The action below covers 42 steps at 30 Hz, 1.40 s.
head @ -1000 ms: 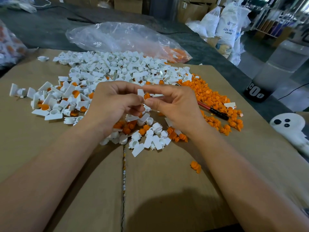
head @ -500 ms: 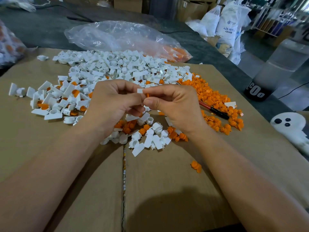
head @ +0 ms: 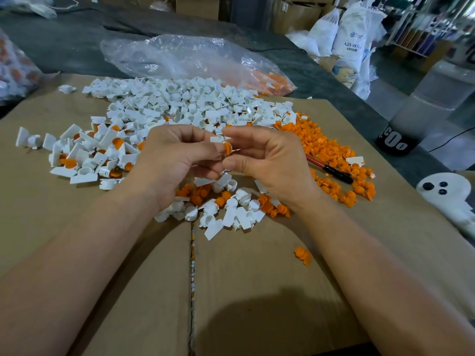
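Above the middle of the cardboard (head: 257, 278), a white clip (head: 217, 139) meets an orange plug (head: 227, 148) between both hands. The left hand (head: 174, 160) pinches the clip, the right hand (head: 270, 160) pinches the plug, and heaps of white pieces (head: 180, 104) and orange pieces (head: 321, 147) lie farther off.

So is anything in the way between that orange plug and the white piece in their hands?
Nothing visible does. The orange plug touches the white piece; the left hand grips the piece, the right hand pinches the plug, both raised above the cardboard.
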{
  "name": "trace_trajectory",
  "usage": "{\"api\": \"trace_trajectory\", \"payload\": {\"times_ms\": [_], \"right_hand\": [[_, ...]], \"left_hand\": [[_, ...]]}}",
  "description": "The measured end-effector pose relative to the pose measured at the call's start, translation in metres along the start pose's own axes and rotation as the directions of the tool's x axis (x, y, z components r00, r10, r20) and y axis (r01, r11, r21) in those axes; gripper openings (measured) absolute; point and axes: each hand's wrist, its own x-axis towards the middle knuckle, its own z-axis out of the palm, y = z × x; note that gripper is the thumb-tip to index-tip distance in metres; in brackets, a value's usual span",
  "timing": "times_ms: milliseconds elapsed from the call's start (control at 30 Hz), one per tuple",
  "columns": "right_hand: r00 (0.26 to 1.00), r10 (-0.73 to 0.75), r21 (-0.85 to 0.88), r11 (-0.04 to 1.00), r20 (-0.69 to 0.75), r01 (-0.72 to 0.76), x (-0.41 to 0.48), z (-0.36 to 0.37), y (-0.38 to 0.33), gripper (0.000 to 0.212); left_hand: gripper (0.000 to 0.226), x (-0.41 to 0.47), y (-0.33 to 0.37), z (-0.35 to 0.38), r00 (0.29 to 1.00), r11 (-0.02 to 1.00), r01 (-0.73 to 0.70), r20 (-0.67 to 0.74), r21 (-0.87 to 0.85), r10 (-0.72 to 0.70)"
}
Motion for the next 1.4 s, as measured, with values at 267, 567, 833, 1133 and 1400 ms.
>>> {"api": "trace_trajectory", "payload": {"times_ms": [267, 567, 833, 1133, 1400], "right_hand": [[0.999, 0.004, -0.023, 1.000, 0.047, -0.003, 0.0007, -0.0019, 0.0039, 0.046], [0.999, -0.045, 0.004, 0.999, 0.023, 0.045, 0.0008, -0.0016, 0.0041, 0.039], [1.000, -0.010, -0.035, 0.999, 0.006, 0.011, -0.0002, -0.0014, 0.0025, 0.044], [1.000, 0.022, 0.004, 1.000, -0.009, -0.022, 0.0006, -0.0029, -0.0029, 0.032], [1.000, -0.025, 0.015, 1.000, 0.003, 0.025, -0.0007, -0.0016, -0.0031, 0.033]], "left_hand": [[0.010, 0.0020, 0.0013, -0.0010, 0.998, 0.997, 0.057, -0.034, -0.057, -0.059], [0.008, 0.0022, 0.0022, -0.0008, 0.996, 0.992, 0.093, 0.000, -0.086, -0.093], [0.016, 0.0013, 0.0011, -0.0005, 1.000, 1.000, 0.029, -0.011, -0.009, -0.029], [0.012, 0.0007, 0.0011, -0.0004, 0.999, 0.999, -0.031, -0.013, 0.027, 0.031], [0.018, 0.0005, 0.0017, -0.0010, 0.998, 0.998, 0.043, 0.043, -0.040, -0.041]]}}
